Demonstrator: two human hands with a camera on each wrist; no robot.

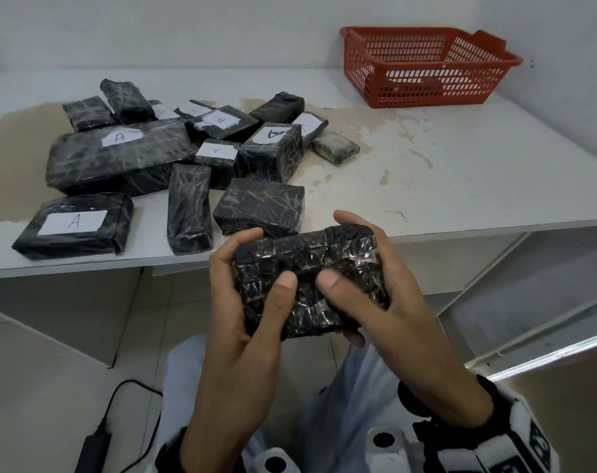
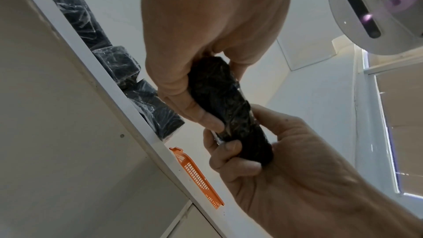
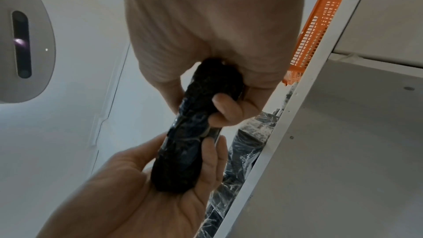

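Note:
I hold a small black parcel (image 1: pixel 310 264) wrapped in clear tape with both hands, in front of the table's near edge and above my lap. My left hand (image 1: pixel 232 295) grips its left end, thumb pressed on the top face. My right hand (image 1: pixel 385 291) grips the right end the same way, fingers curled behind. No label shows on the parcel. The left wrist view shows the parcel (image 2: pixel 228 108) edge-on between my left hand (image 2: pixel 206 42) and my right hand (image 2: pixel 286 178). In the right wrist view the parcel (image 3: pixel 194 133) runs from my right hand (image 3: pixel 217 33) to my left hand (image 3: pixel 137 187).
Several black wrapped parcels (image 1: pixel 119 155) lie on the left half of the white table (image 1: pixel 460 165), some with white labels marked A or B. A red mesh basket (image 1: pixel 426 30) stands at the back right. A black cable and adapter (image 1: pixel 95 445) lie on the floor.

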